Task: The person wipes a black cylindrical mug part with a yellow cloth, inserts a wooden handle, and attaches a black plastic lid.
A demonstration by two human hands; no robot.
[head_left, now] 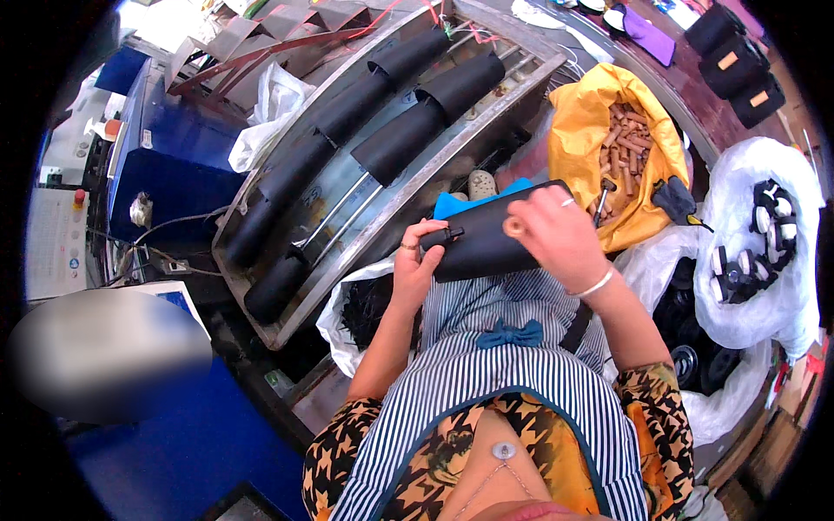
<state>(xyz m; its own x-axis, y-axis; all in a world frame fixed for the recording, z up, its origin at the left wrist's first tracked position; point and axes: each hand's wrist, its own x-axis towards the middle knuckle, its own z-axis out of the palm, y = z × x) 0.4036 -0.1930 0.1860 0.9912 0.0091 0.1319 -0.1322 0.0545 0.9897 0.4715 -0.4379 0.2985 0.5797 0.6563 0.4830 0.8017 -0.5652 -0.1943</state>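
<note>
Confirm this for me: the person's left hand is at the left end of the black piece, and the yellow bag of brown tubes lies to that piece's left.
The side is wrong: the head view shows the yellow bag of brown tubes to the right of the black piece. The left hand is right as stated.

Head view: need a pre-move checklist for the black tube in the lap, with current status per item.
1. Black tube supported: ok, lying across the lap.
2. Left hand on tube: ok, at its left end.
3. Small black piece fixed to tube: cannot tell, left fingers are at it.
4. Right hand free: not ok, it seems to hold a short brown roll over the tube.
5. More brown rolls accessible: ok, in the open yellow bag beyond the right hand.
</note>
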